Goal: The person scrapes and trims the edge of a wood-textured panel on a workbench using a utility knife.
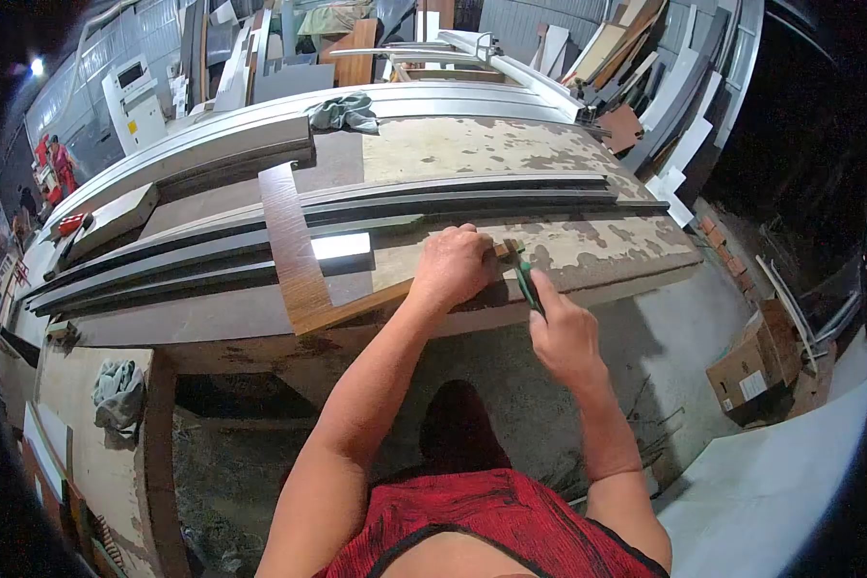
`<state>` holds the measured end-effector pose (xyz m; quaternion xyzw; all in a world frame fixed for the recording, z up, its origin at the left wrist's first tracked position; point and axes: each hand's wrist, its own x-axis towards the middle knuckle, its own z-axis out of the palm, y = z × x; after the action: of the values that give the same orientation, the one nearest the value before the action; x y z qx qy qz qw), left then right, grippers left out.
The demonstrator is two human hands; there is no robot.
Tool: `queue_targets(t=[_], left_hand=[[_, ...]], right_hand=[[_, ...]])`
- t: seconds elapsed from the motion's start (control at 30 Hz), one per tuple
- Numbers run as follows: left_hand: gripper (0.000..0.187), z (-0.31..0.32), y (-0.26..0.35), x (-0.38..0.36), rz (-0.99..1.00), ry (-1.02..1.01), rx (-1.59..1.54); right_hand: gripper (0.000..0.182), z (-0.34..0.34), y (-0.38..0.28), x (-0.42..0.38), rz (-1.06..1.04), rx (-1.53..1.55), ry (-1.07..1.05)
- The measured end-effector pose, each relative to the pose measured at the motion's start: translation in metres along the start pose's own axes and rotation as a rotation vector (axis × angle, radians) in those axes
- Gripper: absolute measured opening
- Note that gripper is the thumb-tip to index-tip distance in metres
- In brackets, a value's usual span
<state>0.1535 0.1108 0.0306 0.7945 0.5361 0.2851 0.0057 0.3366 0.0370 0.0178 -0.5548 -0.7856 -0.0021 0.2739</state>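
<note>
— What's the person at the worktop (588, 246) got in hand?

— The left hand (453, 265) lies palm down on a brown L-shaped wooden strip (294, 255), fingers curled over it, pinning its lower arm near the worktop's front edge. The strip's long arm runs up and away across the dark rails (453, 197) stacked lengthwise there.

— And the other hand?

— The right hand (561, 332) has its grip shut tight round a green-handled tool (525, 281), whose tip meets the end of the strip just beside the left hand. I can't make out the blade from here.

— Anything else lying about?

— A white block (341, 246) just beside the strip, a grey rag (345, 111) at the far edge, another rag (118, 390) on the low bench at left, and a cardboard box (747, 371) on the floor to the right.
</note>
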Motion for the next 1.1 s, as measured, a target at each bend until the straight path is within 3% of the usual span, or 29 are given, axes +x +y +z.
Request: queue_targets(t=[0.13,0.33,0.43,0.53,0.73,0.83,0.93,1.1], left_hand=[[0.018,0.004,-0.002,0.0,0.031,0.099,-0.053],[0.02,0.003,-0.002,0.0,0.051,0.087,-0.042],[0.021,0.003,-0.002,0.0,0.03,0.087,-0.044],[0.023,0.0,-0.001,-0.001,0.024,0.025,0.01],[0.021,0.002,-0.002,0.0,0.041,0.035,-0.008],[0.019,0.001,-0.001,0.0,0.039,0.035,0.013],[0.019,0.002,-0.001,-0.001,0.036,0.051,0.013],[0.021,-0.001,0.0,0.0,0.0,0.029,-0.011]], right_hand=[[0.053,-0.009,-0.001,0.0,0.029,0.02,-0.025],[0.055,-0.001,-0.003,0.023,0.035,0.0,-0.082],[0.054,0.009,0.004,0.012,-0.094,-0.054,0.05],[0.053,-0.004,-0.004,-0.006,0.03,0.002,-0.029],[0.055,0.0,0.002,0.017,-0.095,-0.064,0.021],[0.051,0.0,-0.005,0.023,0.017,-0.024,-0.038],[0.055,0.005,0.0,0.012,-0.083,-0.04,0.044],[0.055,-0.004,0.004,-0.004,-0.053,-0.027,0.014]])
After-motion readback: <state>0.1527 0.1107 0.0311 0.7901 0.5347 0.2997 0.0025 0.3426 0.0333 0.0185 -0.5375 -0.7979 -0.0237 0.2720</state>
